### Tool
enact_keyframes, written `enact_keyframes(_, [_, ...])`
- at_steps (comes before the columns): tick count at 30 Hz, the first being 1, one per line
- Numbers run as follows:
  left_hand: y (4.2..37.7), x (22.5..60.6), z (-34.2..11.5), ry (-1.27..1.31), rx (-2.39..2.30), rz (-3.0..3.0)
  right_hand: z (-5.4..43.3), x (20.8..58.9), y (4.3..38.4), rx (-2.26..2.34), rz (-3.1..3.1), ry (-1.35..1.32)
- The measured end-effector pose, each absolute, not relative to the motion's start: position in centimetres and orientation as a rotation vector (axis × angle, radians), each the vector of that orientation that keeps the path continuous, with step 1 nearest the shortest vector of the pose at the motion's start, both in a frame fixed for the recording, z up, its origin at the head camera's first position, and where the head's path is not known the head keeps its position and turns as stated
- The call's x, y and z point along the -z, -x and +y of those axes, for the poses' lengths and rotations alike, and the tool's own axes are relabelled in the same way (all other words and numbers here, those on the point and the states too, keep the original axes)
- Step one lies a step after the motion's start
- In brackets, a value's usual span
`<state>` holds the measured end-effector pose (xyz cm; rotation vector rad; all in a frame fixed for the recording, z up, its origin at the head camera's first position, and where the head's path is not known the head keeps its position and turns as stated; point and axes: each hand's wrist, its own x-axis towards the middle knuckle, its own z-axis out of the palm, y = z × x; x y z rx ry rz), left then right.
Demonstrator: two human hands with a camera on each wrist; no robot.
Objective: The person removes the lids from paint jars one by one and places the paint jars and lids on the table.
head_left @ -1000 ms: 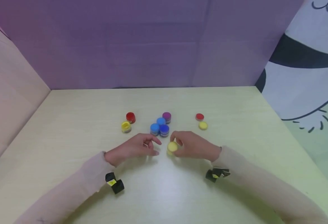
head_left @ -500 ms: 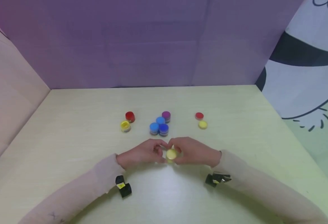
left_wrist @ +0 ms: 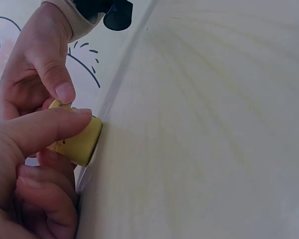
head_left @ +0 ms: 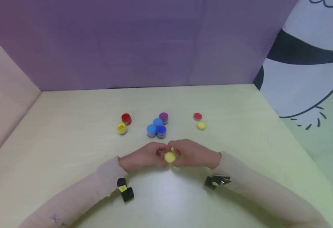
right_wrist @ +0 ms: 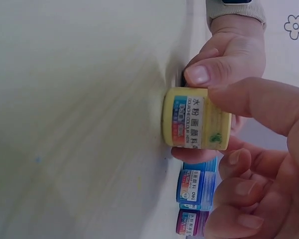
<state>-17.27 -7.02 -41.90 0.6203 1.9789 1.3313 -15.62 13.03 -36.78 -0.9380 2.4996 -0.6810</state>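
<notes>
A pale yellow gouache paint jar (head_left: 170, 157) stands on the table between the two hands, its printed label showing in the right wrist view. My left hand (head_left: 144, 155) grips the body of this paint jar (left_wrist: 78, 144), with the thumb across its side. On the other side, my right hand (head_left: 194, 153) pinches the lid (right_wrist: 218, 119) between thumb and fingers. The lid sits on the jar, and a green smudge marks its edge. Parts of the fingertips behind the jar are hidden.
Beyond the hands stand two light blue jars (head_left: 151, 130), a dark blue jar (head_left: 161, 131) and a purple jar (head_left: 163, 117), close together. To the left are a lidless yellow jar (head_left: 121, 128) and a red jar (head_left: 126, 119). A red lid (head_left: 197, 116) and yellow lid (head_left: 201, 125) lie to the right.
My left hand has come in from the left and now grips the jar's body. The right hand has brought the jar slightly nearer and keeps its pinch on the lid.
</notes>
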Motion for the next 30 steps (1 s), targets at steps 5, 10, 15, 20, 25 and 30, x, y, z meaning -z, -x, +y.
enact_keyframes(5, [17.5,42.0,-6.4,-0.682,-1.312,2.007,13.2,36.6,15.6,0.652,2.531,0.921])
enact_keyframes(10, [17.6,41.8,-6.1,-0.682,-1.311,2.03,13.3,35.8,15.7,0.623,2.547,0.907])
enact_keyframes(15, [17.4,41.5,-6.3,-0.646,-1.279,2.099,12.9,35.3,15.9,0.556,2.6,0.834])
enact_keyframes(20, [17.4,41.4,-6.6,-0.637,-1.273,2.115,11.9,35.5,15.4,0.398,2.655,0.757])
enact_keyframes(25, [17.3,41.6,-6.7,-0.633,-1.276,2.082,11.1,35.8,15.0,0.338,2.684,0.721])
enact_keyframes(30, [16.9,41.8,-6.8,-0.627,-1.262,2.082,11.0,36.3,14.6,0.366,2.687,0.723])
